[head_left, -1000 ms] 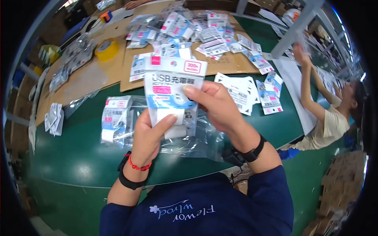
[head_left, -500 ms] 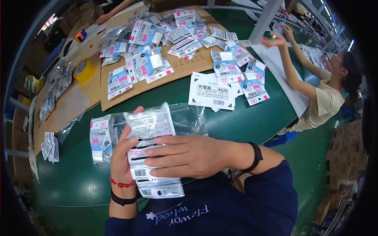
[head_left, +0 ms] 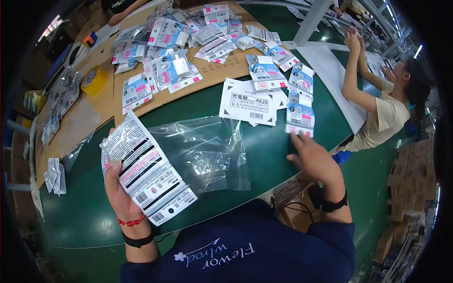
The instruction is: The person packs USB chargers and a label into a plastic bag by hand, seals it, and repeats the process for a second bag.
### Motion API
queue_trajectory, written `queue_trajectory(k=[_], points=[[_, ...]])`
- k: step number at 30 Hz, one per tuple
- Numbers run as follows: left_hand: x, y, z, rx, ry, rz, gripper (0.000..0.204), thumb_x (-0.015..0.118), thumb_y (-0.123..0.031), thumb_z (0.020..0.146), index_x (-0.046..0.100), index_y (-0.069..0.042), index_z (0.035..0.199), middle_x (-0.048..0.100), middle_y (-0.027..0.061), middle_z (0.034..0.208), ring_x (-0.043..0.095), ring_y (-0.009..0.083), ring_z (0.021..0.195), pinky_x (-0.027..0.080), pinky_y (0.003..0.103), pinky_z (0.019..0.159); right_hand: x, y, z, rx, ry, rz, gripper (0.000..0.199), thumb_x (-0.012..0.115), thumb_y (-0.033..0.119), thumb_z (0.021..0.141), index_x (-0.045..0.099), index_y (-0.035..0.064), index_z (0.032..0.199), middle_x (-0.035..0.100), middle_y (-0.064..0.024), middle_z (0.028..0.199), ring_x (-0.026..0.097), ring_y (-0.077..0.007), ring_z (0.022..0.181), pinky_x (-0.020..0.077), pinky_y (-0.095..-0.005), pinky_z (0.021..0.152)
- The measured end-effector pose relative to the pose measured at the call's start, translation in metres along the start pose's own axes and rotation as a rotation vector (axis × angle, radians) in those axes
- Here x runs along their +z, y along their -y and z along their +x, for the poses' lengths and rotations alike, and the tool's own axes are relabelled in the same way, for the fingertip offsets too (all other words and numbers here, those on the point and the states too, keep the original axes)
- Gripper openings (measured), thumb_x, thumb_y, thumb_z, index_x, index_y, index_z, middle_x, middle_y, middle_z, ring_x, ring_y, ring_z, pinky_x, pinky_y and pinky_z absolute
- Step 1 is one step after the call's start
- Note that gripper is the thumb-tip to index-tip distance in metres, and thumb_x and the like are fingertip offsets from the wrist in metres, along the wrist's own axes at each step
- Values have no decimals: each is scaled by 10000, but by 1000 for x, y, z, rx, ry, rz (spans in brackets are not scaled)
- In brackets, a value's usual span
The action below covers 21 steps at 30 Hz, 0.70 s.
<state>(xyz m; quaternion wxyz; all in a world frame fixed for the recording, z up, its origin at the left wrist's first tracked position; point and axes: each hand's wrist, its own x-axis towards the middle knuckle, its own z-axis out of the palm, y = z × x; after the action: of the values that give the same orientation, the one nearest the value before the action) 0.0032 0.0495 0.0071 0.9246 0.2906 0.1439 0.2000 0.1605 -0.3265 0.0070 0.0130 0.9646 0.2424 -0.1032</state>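
We hold a stack of packets [head_left: 150, 172] in the left hand [head_left: 120, 193], left of the frame's centre, with the printed back sides facing up. The left hand pinches the stack near its left edge, thumb over the top face and fingers mostly hidden behind. We wear a red bracelet [head_left: 130, 221] on that wrist.

Our right hand [head_left: 314, 158], right of centre, is loosely spread, the thumb apart from the fingers. Its fingertips are at the bottom edge of 1 blue-and-white packet [head_left: 300, 112]; we cannot tell whether they press on it. Another packet [head_left: 302, 78] lies just above that packet in the frame.

In the middle we see a clear plastic bag [head_left: 214, 158] flat on the green table [head_left: 269, 148], just right of the held stack. Above the bag lie white printed sheets [head_left: 247, 104], overlapping. A pile of packets [head_left: 167, 33] covers much of the cardboard [head_left: 226, 70] at the upper centre, and a yellow tape roll [head_left: 100, 84] sits at the upper left. At the upper right, a co-worker in a cream top [head_left: 392, 113] has both hands raised.
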Motion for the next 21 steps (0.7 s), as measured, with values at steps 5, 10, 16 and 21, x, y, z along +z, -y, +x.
queue_trajectory(k=[5, 10, 16, 21], points=[[-4, 2, -1, -14, 77, 5, 410, 508, -189, 902, 498, 45, 1238, 619, 214, 1152, 658, 317, 970, 562, 428, 828, -24, -15, 1, -131, 114, 398, 473, 593, 103, 853, 484, 37, 1309, 451, -191, 1370, 510, -390, 1160, 445, -417, 953], [0, 1, -4, -38, 97, -22, 414, 505, -185, 903, 493, 44, 1247, 615, 212, 1160, 653, 320, 984, 561, 436, 830, -8, -68, 27, -386, -380, 152, 511, 549, -38, 819, 502, 83, 1313, 468, -170, 1366, 505, -379, 1181, 429, -405, 978], [-1, 2, -10, -26, 67, -4, 518, 488, -115, 883, 358, -10, 1374, 569, 195, 1222, 617, 289, 1050, 524, 406, 887, -17, -26, -11, -189, -16, 254, 598, 606, -65, 736, 513, 104, 1302, 450, -153, 1383, 468, -370, 1216, 397, -391, 1021], [-1, 3, -4, -53, 131, 42, 558, 489, -87, 871, 337, -24, 1405, 551, 179, 1247, 602, 272, 1070, 503, 382, 914, -16, -32, 4, -368, -135, 204, 609, 642, -45, 685, 532, 82, 1270, 531, -154, 1254, 511, -353, 1129, 423, -388, 983]])
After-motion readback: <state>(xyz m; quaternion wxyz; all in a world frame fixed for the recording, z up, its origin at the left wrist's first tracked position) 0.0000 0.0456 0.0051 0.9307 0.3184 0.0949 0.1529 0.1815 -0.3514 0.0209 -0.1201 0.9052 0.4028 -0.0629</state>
